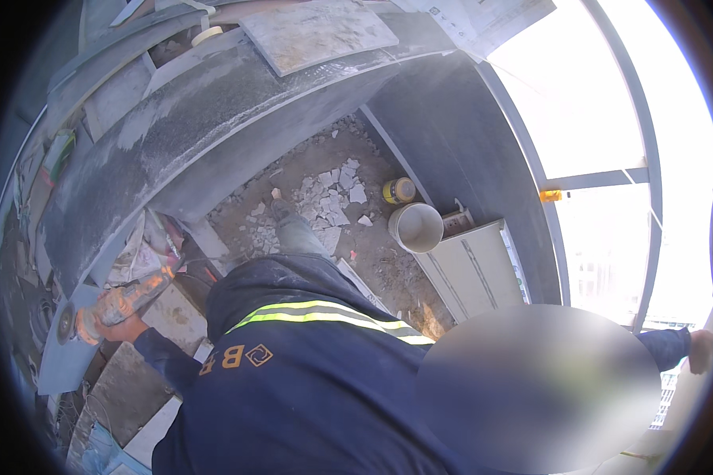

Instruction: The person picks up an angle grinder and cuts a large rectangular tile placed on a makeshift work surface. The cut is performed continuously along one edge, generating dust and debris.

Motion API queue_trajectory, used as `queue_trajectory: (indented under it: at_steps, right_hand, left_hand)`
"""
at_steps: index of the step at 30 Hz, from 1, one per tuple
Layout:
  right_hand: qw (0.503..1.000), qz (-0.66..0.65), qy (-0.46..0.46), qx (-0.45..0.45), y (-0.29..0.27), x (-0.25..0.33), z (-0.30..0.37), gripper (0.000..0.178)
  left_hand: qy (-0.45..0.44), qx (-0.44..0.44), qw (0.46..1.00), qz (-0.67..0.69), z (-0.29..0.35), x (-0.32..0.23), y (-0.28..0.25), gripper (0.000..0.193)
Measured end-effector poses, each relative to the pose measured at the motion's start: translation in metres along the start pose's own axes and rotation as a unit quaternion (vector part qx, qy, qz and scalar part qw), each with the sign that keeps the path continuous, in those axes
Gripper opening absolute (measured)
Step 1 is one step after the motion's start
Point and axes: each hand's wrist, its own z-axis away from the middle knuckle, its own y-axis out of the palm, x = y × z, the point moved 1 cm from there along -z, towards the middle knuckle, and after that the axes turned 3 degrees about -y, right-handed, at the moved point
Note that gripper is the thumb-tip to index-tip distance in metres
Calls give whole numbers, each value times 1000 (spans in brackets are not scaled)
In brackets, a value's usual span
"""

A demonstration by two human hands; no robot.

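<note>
Daylight glares through the window (570, 103) at 2 o'clock, blown to white; the floor (301, 158) toward 12 o'clock lies in soft shade. 1 oval blur (539, 388) covers 4 o'clock. Straight edges bow near the black rim.

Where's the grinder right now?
In the head view, the grinder is toward the left edge, in the person's left hand, its disc seen against a light blue sheet.

Jacket (317, 388) — matt cloth; bucket (417, 228) — smooth plastic.
</note>
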Motion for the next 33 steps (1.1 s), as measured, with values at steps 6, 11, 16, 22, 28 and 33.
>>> queue_trajectory:
  at_steps: [6, 11, 16, 22, 28, 33]
  right_hand:
    - [949, 63, 23, 307, -63, 29, 304, 56]
    - [549, -175, -432, 694, -203, 182, 718, 45]
    - [189, -266, -624, 710, -396, 305, 759, 34]
    - [79, -708, -561, 421, -639, 442, 637, 24]
    - [-245, -769, -470, 358, -875, 402, 572, 34]
    - [-303, -767, -513, 238, -947, 370, 570, 84]
  left_hand:
    - [-77, -45, 993, 71, 25, 20, 2, 57]
    - [49, -47, 976, 209, 66, 8, 25, 44]
    - [50, -120, 967, 219, 102, -29, 39, 46]
    - [61, -124, 967, 215, 114, -19, 45, 40]
    - [61, -81, 968, 229, 85, -7, 59, 31]
    - [78, -71, 970, 219, 56, 5, 79, 31]
